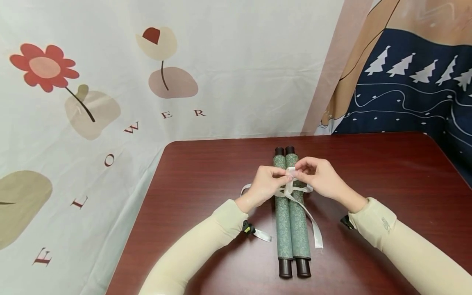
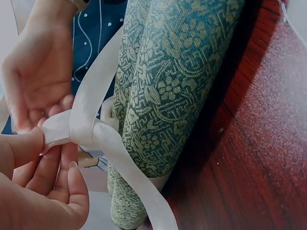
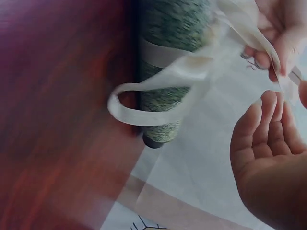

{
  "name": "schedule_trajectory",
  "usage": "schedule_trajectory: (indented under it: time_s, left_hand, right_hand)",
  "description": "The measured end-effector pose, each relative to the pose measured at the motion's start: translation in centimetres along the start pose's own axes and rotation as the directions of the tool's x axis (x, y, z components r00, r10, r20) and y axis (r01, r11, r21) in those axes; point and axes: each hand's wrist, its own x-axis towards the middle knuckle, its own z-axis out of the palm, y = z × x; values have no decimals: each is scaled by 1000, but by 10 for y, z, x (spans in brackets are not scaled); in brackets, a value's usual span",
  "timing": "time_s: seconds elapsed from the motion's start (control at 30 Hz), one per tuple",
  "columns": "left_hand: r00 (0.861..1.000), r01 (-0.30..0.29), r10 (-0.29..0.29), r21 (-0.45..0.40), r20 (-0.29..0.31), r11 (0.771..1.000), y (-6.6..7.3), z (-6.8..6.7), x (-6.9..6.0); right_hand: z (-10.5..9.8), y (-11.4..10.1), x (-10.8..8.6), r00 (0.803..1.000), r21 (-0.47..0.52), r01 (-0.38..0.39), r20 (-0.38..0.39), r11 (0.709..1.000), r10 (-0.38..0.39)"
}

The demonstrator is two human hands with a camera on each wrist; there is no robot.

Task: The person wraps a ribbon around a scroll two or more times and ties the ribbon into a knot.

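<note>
Two green patterned scroll rollers with dark end knobs lie side by side on the table. A white ribbon wraps their middle, crossing on top, with a loop sticking out at the right side. Above the crossing my left hand pinches a raised fold of the ribbon between thumb and fingers. Facing it, my right hand pinches the same raised part, thumb close to the left fingertips. In the right wrist view, the right hand's thumb is mostly out of frame.
The red-brown wooden table has its far edge against a pale flower-printed cloth. A dark blue cloth with white trees hangs at the right. One ribbon tail lies on the table near the left wrist.
</note>
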Motion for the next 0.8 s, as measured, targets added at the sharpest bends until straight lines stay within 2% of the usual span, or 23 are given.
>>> schedule_trajectory:
  time_s: [0.17,0.3,0.4,0.6,0.7,0.8]
  left_hand:
    - [999,42,-43,-56,-8,998,1,0,0]
    - [1000,20,-21,-23,-23,1000,0,-1,-2]
    - [999,-13,14,33,-48,999,0,-2,-4]
    - [998,-35,39,57,-58,998,-4,-5,-8]
    - [996,-53,58,73,-67,996,-5,-7,-9]
    - [995,-55,61,78,-77,995,-7,-8,-8]
  right_hand:
    - [6,9,-18,997,-171,40,67,984,-29]
    - [14,13,-29,995,-338,41,103,940,-6]
    - [18,14,-36,992,-398,67,129,915,-16]
    - [18,20,-44,977,-349,189,160,918,-140]
    - [13,21,-49,975,-305,200,156,931,-158]
    - [4,19,-55,979,-266,169,159,949,-129]
